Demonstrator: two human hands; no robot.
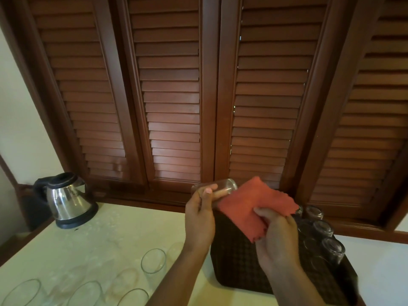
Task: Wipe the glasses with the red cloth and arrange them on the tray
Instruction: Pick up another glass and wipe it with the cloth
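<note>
My left hand (199, 214) grips the glass (217, 187) sideways above the tray's (240, 268) far edge; right hand (276, 237) pinches the red cloth (254, 206). A loose grip could drop it onto the tray.

You hold a clear glass (215, 188) sideways; red cloth (254, 206) touches it; perhaps six upturned glasses (324, 239) line the dark tray (238, 268).

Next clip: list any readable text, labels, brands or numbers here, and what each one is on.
None can be read.
Kettle: no legible brand or label on its steel body.
Red cloth: no tag or print visible.
Glass held in the left hand: no marking visible.
Tray: woven pattern only.
</note>
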